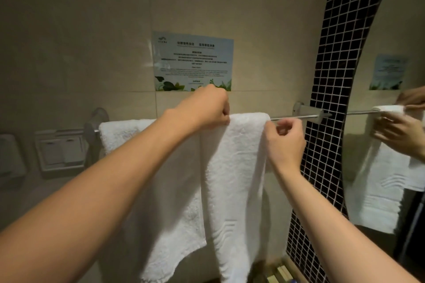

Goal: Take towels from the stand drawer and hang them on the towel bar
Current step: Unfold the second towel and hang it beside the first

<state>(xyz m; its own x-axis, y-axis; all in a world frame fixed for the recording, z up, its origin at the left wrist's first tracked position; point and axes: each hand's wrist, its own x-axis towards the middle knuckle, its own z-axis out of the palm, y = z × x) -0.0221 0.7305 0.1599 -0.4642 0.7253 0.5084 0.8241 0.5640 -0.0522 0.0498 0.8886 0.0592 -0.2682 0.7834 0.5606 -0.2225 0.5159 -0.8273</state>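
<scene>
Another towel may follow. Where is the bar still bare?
The towel bar is bare only between the right towel and the right bracket. The left towel reaches the left bracket; both hands crowd the right towel's top.

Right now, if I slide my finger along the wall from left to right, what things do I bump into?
Wall switch → left bar bracket → first white towel → second white towel → bare towel bar → right bar bracket → black mosaic tiles → mirror.
</scene>
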